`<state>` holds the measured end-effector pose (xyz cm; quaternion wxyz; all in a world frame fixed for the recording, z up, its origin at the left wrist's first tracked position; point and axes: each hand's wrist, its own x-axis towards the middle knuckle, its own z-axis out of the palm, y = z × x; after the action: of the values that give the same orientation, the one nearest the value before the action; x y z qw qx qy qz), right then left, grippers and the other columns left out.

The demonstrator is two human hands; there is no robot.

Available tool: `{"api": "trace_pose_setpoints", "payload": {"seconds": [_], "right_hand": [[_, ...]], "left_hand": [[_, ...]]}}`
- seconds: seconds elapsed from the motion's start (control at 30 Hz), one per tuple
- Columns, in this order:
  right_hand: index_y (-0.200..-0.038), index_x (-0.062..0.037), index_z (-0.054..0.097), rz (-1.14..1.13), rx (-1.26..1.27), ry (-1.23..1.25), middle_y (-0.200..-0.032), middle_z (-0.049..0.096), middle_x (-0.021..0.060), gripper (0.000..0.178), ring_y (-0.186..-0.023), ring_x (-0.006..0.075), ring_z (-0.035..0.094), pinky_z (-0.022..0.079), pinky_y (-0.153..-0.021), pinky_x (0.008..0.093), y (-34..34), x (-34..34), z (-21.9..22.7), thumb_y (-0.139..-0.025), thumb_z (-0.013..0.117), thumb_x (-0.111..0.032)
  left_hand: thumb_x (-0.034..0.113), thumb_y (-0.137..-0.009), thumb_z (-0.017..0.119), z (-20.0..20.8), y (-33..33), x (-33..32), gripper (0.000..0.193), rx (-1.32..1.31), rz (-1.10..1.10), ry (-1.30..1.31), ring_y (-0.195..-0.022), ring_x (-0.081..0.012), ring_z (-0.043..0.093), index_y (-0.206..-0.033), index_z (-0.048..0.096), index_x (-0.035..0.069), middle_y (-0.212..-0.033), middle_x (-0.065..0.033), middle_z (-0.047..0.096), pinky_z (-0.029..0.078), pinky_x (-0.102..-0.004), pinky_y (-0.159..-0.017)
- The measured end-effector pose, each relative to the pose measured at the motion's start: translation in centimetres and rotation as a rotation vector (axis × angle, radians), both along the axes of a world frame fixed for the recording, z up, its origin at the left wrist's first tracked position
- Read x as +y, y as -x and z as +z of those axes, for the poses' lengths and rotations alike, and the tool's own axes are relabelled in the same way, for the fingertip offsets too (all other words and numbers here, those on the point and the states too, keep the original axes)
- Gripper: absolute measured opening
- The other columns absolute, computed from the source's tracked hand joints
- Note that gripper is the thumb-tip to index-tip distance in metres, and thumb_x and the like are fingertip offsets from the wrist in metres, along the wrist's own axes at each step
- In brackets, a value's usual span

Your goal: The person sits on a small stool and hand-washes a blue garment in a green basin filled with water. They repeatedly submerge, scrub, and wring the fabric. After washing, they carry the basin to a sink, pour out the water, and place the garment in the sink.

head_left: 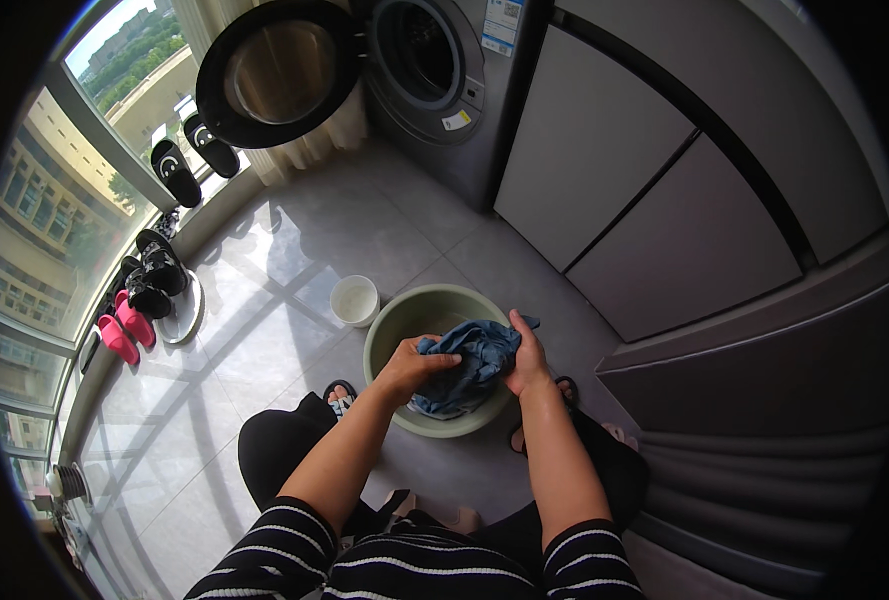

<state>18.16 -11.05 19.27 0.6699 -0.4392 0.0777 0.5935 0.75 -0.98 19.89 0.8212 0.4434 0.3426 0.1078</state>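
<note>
A bunched, wet-looking blue cloth (pixel 472 366) is gathered between my two hands over a pale green basin (pixel 404 310). My left hand (pixel 412 370) grips its left side, with the thumb lying across the fabric. On the right side my right hand (pixel 528 355) is closed on the cloth, thumb up near a corner that sticks out. The cloth's lower folds hang down into the basin, and a bit of whitish material shows beneath them. What else lies in the basin is hidden by the cloth and my hands.
A small white bucket (pixel 354 301) stands at the basin's left. Beyond, a washing machine (pixel 474 110) has its round door (pixel 279 72) swung wide. Black slippers (pixel 175 172) and pink slippers (pixel 118 340) line the window side. Grey cabinets (pixel 604 150) rise at right. My sandaled feet flank the basin.
</note>
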Motion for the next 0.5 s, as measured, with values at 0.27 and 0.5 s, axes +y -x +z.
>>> {"api": "trace_pose_setpoints", "payload": {"seconds": [0.27, 0.5], "right_hand": [[-0.141, -0.0149, 0.027, 0.084, -0.874, -0.003, -0.118, 0.051, 0.0145, 0.075, -0.112, 0.0248, 0.048, 0.035, -0.096, 0.0341, 2.0, 0.3, -1.5, -0.083, 0.058, -0.050], [-0.108, -0.0058, 0.062, 0.629, -1.414, 0.026, -0.116, 0.049, 0.0134, 0.046, -0.111, 0.0286, 0.048, 0.039, -0.095, 0.0341, 0.7, -1.0, -1.9, -0.066, 0.075, -0.022]], "left_hand": [[0.030, -0.088, 0.052, 1.1, -0.6, 1.5, 0.032, -0.316, 0.395, 0.633, -0.095, -0.0284, 0.060, -0.100, 0.058, 0.001, -0.100, -0.0132, 0.063, 0.045, -0.0433, -0.090], [0.036, -0.085, 0.054, 0.6, -0.3, 3.3, 0.037, -0.301, 0.582, 0.742, -0.096, -0.0339, 0.059, -0.099, 0.057, 0.001, -0.100, -0.0159, 0.062, 0.041, -0.0494, -0.094]]}}
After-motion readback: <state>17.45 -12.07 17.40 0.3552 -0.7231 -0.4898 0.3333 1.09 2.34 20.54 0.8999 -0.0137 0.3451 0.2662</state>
